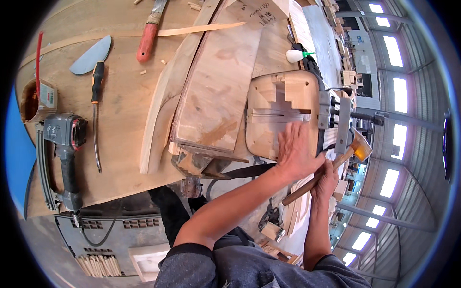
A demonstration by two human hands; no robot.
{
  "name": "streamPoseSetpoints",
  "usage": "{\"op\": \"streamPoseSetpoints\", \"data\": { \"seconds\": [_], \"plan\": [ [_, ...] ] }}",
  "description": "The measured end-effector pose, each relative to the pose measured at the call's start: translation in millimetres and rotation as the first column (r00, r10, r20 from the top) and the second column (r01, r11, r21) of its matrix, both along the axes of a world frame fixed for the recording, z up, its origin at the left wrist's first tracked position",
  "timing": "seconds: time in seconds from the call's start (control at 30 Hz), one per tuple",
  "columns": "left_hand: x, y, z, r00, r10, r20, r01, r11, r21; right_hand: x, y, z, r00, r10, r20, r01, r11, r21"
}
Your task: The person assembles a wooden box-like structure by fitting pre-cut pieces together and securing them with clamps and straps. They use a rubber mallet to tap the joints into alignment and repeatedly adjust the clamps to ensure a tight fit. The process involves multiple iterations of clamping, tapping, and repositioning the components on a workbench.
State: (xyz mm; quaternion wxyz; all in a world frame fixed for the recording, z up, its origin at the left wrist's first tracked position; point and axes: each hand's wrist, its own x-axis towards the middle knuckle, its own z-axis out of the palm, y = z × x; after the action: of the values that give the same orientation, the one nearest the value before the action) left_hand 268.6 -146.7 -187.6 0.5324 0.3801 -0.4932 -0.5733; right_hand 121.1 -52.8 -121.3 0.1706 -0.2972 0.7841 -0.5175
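Note:
A rounded square wooden panel (261,101) with a stepped cutout stands right of the middle of the view. My left hand (297,146) lies on its near part, fingers stretched out over the cutout's lower edge. My right hand (325,180) is wrapped round the wooden handle of a mallet (361,145) with an amber head. That head is just beside a metal clamp (342,126) at the panel's right edge. The thumb of my left hand comes close to the mallet's handle.
Left of the panel lies a long wooden board (218,91). A nail gun (67,153), a screwdriver (97,89), a scraper blade (91,55) and a red-handled tool (146,43) rest on the workbench (127,120). A white glue bottle (295,56) lies beyond the panel.

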Motion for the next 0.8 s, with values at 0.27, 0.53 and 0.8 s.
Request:
{"op": "streamPoseSetpoints", "data": {
  "seconds": [0.27, 0.53, 0.8],
  "plan": [
    [-23.7, 29.6, -4.0, 0.994, 0.079, -0.072, -0.081, 0.996, -0.026, -19.7, 3.0, -2.6, 0.998, -0.065, 0.011, 0.066, 0.997, -0.034],
    [-24.3, 117.3, -21.9, 0.995, -0.04, -0.092, 0.013, 0.961, -0.277, -19.1, 2.7, 1.0, 0.998, -0.052, -0.047, 0.055, 0.997, 0.058],
    [-31.6, 151.0, -34.5, 0.996, -0.02, -0.083, -0.005, 0.957, -0.288, -40.9, 7.8, 0.4, 0.999, 0.004, 0.034, -0.005, 0.999, 0.045]
  ]
}}
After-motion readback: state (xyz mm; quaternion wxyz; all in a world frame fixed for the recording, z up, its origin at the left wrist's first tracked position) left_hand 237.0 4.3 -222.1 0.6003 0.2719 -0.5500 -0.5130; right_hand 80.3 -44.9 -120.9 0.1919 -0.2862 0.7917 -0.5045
